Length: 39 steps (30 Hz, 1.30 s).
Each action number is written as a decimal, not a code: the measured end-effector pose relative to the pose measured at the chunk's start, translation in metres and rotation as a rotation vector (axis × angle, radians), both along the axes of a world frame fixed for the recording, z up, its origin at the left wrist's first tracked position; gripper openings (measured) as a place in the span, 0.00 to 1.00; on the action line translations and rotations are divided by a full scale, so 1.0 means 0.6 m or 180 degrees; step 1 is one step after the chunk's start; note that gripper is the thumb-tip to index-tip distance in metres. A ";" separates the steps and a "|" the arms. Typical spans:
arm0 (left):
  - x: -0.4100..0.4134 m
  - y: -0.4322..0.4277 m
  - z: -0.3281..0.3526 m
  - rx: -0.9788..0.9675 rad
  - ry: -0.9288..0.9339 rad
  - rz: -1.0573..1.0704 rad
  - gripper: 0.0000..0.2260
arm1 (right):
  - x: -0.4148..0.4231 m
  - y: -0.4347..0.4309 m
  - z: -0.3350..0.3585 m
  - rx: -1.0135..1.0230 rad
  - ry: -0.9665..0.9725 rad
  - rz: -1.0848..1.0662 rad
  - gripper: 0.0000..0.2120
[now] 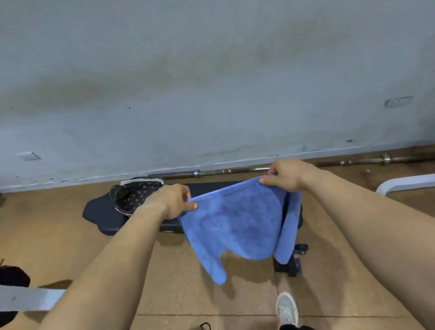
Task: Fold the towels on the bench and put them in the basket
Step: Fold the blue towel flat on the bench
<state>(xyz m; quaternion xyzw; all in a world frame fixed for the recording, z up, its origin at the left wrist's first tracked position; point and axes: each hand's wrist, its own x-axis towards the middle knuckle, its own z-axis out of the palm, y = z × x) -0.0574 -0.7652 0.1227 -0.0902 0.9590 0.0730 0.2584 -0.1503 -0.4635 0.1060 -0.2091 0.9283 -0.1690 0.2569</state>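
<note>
The blue towel (235, 225) is soft cloth with a fuzzy, matt nap. The black tabletop (101, 218) looks like smooth padded vinyl with a dull sheen, though blur makes that uncertain. The basket (135, 197) has a spotted fabric lining. The barbell (197, 173) is bare metal, shiny in places. The tan floor (49, 236) is matt.

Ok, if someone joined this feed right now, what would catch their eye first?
The blue towel at centre frame stands out: it is held up by its top edge, the left hand pinching one corner and the right hand the other, with its lower part hanging loose. Behind it lies the black bench, with a dotted-lined basket at its left end.
</note>
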 end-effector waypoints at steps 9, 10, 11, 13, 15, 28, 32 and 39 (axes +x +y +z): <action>-0.210 -0.034 0.040 -0.0294 0.0216 -0.0170 0.05 | -0.199 -0.013 0.031 0.0062 0.0164 -0.0137 0.17; -0.224 -0.042 0.038 -0.0276 0.0225 -0.0170 0.04 | -0.211 -0.017 0.030 0.0034 0.0154 -0.0194 0.15; -0.235 -0.049 0.035 -0.0253 0.0239 -0.0170 0.04 | -0.220 -0.021 0.029 0.0003 0.0133 -0.0251 0.14; -0.254 -0.067 0.027 -0.0196 0.0239 -0.0174 0.06 | -0.232 -0.032 0.023 -0.0037 0.0111 -0.0317 0.12; -0.272 -0.088 0.016 -0.0153 0.0198 -0.0224 0.07 | -0.235 -0.047 0.013 -0.0048 0.0072 -0.0393 0.11; -0.293 -0.303 -0.165 0.0698 -0.0464 -0.1116 0.06 | -0.085 -0.231 -0.164 0.0367 -0.0571 -0.1128 0.10; -0.258 -0.343 -0.222 0.0931 -0.1174 -0.1609 0.08 | -0.026 -0.258 -0.215 0.0812 -0.1148 -0.1142 0.15; -0.270 -0.353 -0.350 0.0829 -0.1338 -0.1298 0.10 | -0.086 -0.277 -0.284 0.0980 -0.1169 -0.1289 0.16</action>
